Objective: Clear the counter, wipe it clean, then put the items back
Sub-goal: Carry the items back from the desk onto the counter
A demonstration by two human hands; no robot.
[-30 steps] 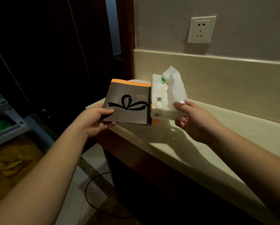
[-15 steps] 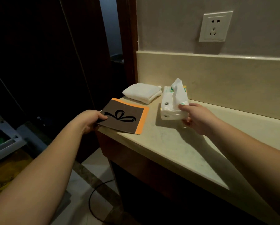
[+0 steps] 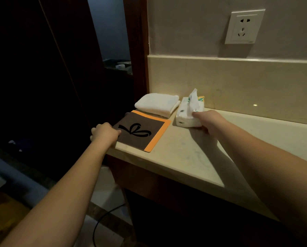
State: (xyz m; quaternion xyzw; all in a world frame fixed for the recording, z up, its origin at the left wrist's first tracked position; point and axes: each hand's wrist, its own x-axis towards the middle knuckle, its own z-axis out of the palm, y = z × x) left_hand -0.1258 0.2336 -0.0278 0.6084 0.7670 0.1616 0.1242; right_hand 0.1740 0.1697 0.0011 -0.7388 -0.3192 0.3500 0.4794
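A flat brown card with an orange border and a black bow drawing lies on the cream counter at its left end. My left hand grips the card's near left edge. A white tissue pack with a tissue sticking up stands on the counter to the right of the card. My right hand holds the pack's near right end, thumb on top. A folded white towel lies behind the card, against the corner.
A wall socket sits above the stone backsplash. Dark wooden door frame borders the counter's left end. A cable trails on the tiled floor below. Bare counter stretches to the right.
Both hands moved forward and down. The card went from held upright in the air to lying flat on the counter, and the tissue pack was set down beside it near the towel.
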